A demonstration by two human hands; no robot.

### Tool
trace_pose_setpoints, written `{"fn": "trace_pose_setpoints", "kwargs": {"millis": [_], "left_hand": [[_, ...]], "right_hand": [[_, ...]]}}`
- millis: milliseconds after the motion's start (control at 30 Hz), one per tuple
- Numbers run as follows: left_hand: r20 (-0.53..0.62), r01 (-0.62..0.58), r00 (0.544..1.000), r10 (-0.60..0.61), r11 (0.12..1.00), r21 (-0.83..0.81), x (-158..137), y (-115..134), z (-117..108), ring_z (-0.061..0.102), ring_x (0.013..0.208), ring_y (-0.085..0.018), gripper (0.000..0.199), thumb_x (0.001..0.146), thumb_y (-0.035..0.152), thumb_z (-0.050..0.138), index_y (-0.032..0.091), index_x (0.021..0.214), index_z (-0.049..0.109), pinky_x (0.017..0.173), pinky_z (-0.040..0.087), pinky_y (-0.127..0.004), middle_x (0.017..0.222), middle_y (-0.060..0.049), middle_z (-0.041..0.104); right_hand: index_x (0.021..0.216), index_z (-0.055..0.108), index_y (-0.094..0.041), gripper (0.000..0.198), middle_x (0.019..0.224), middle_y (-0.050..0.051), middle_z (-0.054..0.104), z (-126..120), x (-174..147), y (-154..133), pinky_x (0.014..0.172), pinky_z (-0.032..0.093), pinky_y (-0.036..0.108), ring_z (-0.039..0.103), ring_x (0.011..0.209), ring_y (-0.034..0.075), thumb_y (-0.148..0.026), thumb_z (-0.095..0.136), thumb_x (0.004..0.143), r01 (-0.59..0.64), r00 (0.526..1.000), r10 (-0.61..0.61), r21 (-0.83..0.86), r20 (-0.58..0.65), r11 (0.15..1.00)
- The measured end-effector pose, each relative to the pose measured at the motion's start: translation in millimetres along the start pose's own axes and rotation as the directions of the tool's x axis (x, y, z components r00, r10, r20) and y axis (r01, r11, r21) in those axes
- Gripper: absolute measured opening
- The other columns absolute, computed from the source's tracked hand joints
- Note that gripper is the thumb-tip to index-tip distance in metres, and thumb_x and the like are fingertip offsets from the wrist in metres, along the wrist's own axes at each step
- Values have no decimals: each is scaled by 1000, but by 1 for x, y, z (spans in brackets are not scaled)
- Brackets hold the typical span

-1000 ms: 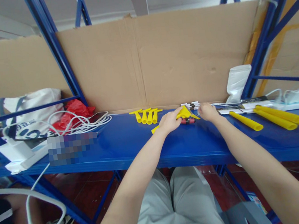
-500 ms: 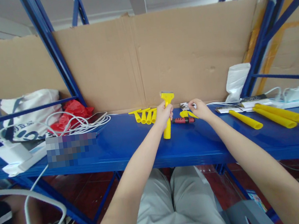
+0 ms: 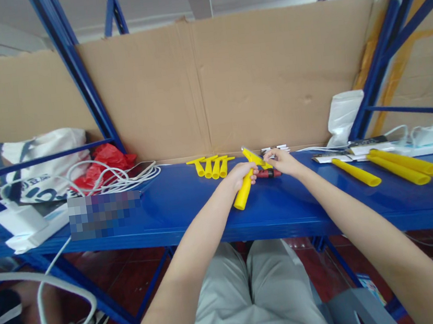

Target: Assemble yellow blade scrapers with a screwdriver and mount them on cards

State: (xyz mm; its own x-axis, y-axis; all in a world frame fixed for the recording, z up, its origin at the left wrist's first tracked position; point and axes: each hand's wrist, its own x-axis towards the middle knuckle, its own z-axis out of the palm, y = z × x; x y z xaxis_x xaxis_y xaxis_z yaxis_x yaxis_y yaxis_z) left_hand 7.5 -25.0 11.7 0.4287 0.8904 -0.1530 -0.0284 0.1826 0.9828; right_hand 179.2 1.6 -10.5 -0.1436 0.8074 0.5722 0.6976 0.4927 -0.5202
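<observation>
My left hand (image 3: 245, 174) is wrapped round the handle of a yellow scraper (image 3: 244, 195), whose wide head tilts up and to the right. My right hand (image 3: 283, 161) is at the right side of that head, fingers bent together in a pinch; whatever they hold is too small to make out. Under the hands lies a red and black screwdriver (image 3: 269, 174), partly covered. Small white pieces (image 3: 282, 147) lie just behind my right hand. Left of my hands, several yellow scrapers (image 3: 208, 170) lie in a row.
Long yellow tubes (image 3: 356, 172) lie on the right of the blue shelf (image 3: 190, 207). White cables (image 3: 123, 177), a red plastic bag (image 3: 110, 162) and a white cloth bag (image 3: 49, 164) crowd the left. Cardboard (image 3: 261, 77) closes the back. A person's leg (image 3: 48, 319) shows at lower left.
The scraper in my left hand has tipped from upright, its head now leaning right. My right hand has moved left and down to the scraper's head.
</observation>
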Motion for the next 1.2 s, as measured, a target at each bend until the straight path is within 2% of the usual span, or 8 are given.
{"fn": "trace_pose_setpoints", "kwargs": {"millis": [233, 500, 600, 767, 867, 1000, 1100, 1200], "left_hand": [[52, -28, 998, 29, 999, -31, 4, -4, -2, 32, 32, -5, 19, 77, 3, 40, 18, 64, 40, 34, 26, -16, 45, 7, 39], [99, -15, 995, 21, 998, -58, 4, -3, -4, 31, 31, -4, 20, 79, 4, 38, 18, 66, 39, 33, 26, -15, 44, 8, 38], [106, -22, 994, 29, 998, -64, 3, -2, -4, 31, 31, -4, 19, 78, 4, 38, 18, 66, 40, 33, 26, -15, 44, 7, 38], [108, -28, 993, 36, 997, -69, 3, -1, -4, 31, 31, -5, 19, 78, 4, 37, 18, 65, 40, 33, 26, -16, 45, 7, 38], [95, -24, 995, 30, 998, -61, 1, -1, -4, 31, 32, -4, 20, 78, 4, 37, 18, 65, 40, 34, 26, -16, 45, 7, 38], [62, -40, 997, 45, 997, -70, 0, -1, -3, 31, 32, -4, 20, 79, 5, 38, 18, 64, 40, 34, 26, -16, 46, 7, 39], [29, -51, 998, 54, 996, -76, 0, -1, -3, 31, 31, -3, 21, 80, 4, 37, 17, 64, 40, 34, 26, -16, 45, 7, 39], [-4, -51, 999, 51, 995, -85, 1, 0, -3, 32, 31, -3, 23, 81, 4, 37, 18, 64, 39, 34, 26, -16, 45, 7, 39]], "right_hand": [[65, 56, -20, 11, 85, 4, 66, 0, 0, -6, 87, 45, 38, 60, 88, 19, -18, 51, 75, 60, 998, -60, -19, 21, 998], [69, 55, -20, 6, 88, 4, 65, 1, -1, -6, 89, 44, 39, 59, 91, 19, -21, 53, 75, 16, 1000, -16, -13, -25, 1000], [77, 56, -19, 5, 93, 5, 65, 3, -1, -2, 87, 46, 38, 60, 92, 19, -24, 54, 76, -29, 999, 30, 14, -45, 999], [100, 57, -17, 24, 108, 9, 63, 8, 0, 4, 87, 47, 37, 59, 100, 19, -31, 55, 80, -104, 992, 103, -11, -79, 995], [107, 58, -14, 32, 115, 13, 62, 6, -1, 1, 95, 43, 38, 56, 109, 22, -36, 53, 83, -115, 993, 112, -158, -30, 981], [113, 59, -13, 42, 122, 17, 59, -6, -6, -9, 99, 39, 42, 51, 118, 28, -42, 51, 84, -123, 991, 137, -378, 9, 918], [105, 65, -18, 41, 120, 13, 61, -16, -9, -6, 95, 41, 44, 51, 118, 31, -49, 54, 81, -101, 980, 171, -483, 104, 870], [86, 70, -20, 36, 102, 9, 68, -20, -10, 6, 86, 45, 38, 58, 104, 28, -51, 67, 68, -30, 950, 182, -504, 254, 863]]}}
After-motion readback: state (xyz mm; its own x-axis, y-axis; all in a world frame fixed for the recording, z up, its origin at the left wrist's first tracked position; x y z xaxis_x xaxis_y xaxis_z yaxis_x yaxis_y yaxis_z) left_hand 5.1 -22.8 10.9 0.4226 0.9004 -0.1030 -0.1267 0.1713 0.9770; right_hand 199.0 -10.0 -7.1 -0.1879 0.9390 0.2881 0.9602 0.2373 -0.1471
